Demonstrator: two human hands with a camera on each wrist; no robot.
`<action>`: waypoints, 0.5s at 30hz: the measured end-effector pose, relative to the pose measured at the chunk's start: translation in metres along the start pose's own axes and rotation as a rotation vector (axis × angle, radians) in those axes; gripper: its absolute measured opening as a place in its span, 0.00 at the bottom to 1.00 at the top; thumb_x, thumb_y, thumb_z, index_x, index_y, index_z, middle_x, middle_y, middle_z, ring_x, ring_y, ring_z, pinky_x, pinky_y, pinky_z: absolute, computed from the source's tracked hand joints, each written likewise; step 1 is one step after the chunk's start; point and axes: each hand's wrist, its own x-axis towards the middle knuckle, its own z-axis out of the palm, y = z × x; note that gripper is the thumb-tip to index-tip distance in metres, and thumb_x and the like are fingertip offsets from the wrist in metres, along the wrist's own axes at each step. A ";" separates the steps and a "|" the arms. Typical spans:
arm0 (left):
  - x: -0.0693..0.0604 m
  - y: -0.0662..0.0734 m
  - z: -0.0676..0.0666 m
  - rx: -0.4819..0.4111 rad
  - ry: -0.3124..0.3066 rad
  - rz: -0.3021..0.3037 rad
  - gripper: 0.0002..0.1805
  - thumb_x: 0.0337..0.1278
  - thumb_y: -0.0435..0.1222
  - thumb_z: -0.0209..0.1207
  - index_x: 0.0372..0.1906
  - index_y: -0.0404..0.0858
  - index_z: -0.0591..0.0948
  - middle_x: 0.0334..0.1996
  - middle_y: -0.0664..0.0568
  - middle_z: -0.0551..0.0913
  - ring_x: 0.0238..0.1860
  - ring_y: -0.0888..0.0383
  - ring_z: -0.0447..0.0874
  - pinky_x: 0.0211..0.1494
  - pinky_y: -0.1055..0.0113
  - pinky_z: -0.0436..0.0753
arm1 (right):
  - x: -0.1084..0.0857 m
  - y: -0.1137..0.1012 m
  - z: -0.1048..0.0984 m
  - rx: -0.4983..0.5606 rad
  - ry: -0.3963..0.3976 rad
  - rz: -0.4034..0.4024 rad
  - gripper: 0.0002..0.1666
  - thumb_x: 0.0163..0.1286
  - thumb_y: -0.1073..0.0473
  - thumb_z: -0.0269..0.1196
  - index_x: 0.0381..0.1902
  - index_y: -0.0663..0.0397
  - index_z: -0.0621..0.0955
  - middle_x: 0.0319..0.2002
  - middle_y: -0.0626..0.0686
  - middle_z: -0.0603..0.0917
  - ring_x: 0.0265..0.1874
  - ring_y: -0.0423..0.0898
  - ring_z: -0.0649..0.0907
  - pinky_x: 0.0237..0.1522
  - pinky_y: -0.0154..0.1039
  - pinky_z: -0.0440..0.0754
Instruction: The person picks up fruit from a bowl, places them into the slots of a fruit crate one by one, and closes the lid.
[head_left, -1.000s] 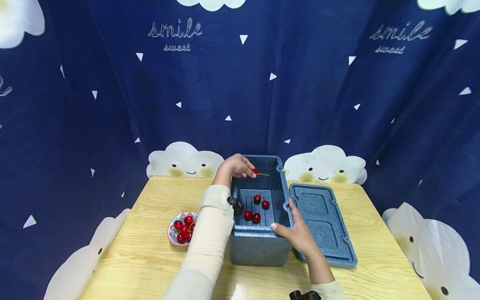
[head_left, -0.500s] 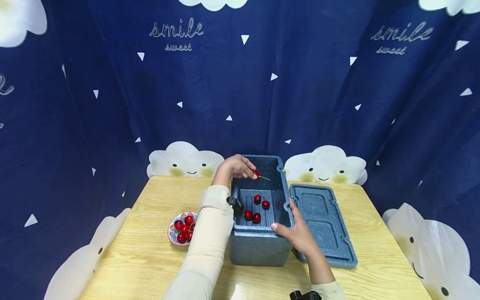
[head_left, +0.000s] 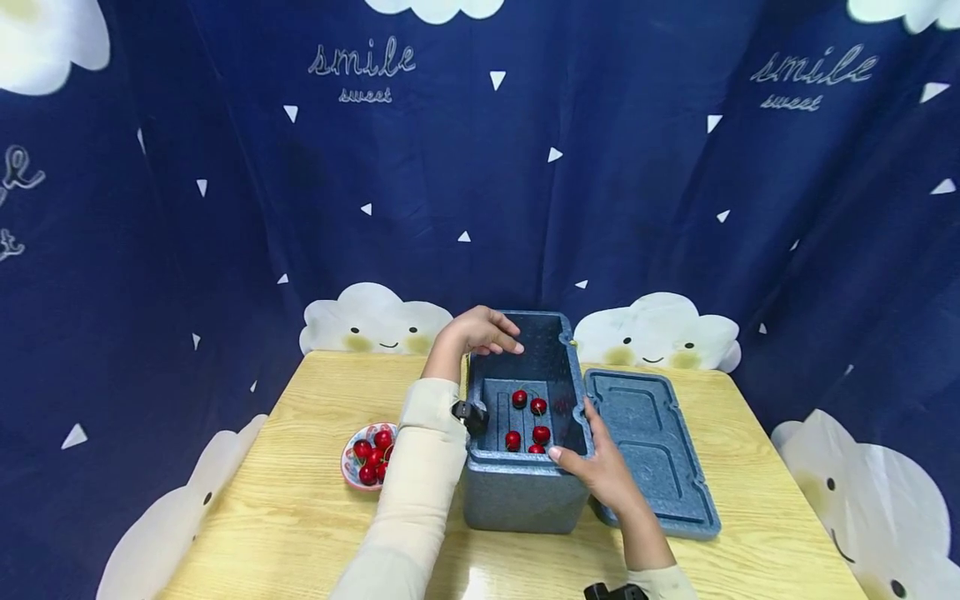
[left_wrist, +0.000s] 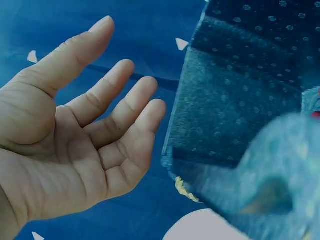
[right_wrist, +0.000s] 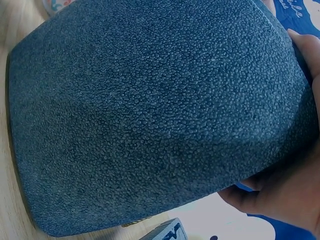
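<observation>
A blue-grey foam box [head_left: 521, 502] stands uncovered on the table, with several red cherries [head_left: 519, 399] on its floor. Above its far left part hovers my left hand [head_left: 483, 332], which holds nothing. In the left wrist view this hand [left_wrist: 95, 130] shows an empty palm, fingers loosely bent and thumb apart from them. My right hand [head_left: 606, 468] grips the box's near right corner, thumb over the rim and fingers along the outer side. The right wrist view has the box's grainy wall [right_wrist: 160, 110] filling most of the picture, with the right hand [right_wrist: 292, 197] at its edge.
Left of the box, a patterned bowl [head_left: 347, 477] holds several more cherries, partly hidden by my left sleeve [head_left: 416, 475]. A matching foam lid [head_left: 648, 462] lies flat to the right. Behind the wooden table [head_left: 285, 500] hangs a dark blue curtain [head_left: 420, 250].
My left hand has let go of the cherry it pinched by its fingertips. One more cherry lies in the box, and some there have shifted. The right hand stays on the corner.
</observation>
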 end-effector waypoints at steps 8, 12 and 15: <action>-0.033 -0.001 0.001 0.045 0.030 0.159 0.19 0.46 0.37 0.69 0.46 0.38 0.81 0.36 0.52 0.84 0.41 0.55 0.80 0.46 0.55 0.76 | 0.002 0.002 -0.001 0.009 0.003 0.001 0.58 0.58 0.48 0.67 0.74 0.49 0.43 0.71 0.64 0.43 0.67 0.65 0.45 0.58 0.68 0.46; -0.049 -0.006 0.002 0.052 0.033 0.221 0.18 0.48 0.37 0.68 0.46 0.35 0.80 0.34 0.50 0.84 0.40 0.55 0.79 0.48 0.54 0.75 | 0.002 0.005 0.000 0.010 0.011 0.001 0.59 0.57 0.48 0.67 0.74 0.48 0.44 0.71 0.64 0.44 0.67 0.65 0.46 0.58 0.68 0.47; -0.058 -0.011 0.004 0.046 0.043 0.253 0.18 0.50 0.37 0.67 0.46 0.34 0.80 0.35 0.49 0.83 0.40 0.55 0.79 0.47 0.58 0.76 | 0.002 0.007 0.001 0.009 0.016 -0.002 0.59 0.56 0.47 0.67 0.74 0.48 0.44 0.71 0.64 0.44 0.67 0.65 0.46 0.58 0.68 0.47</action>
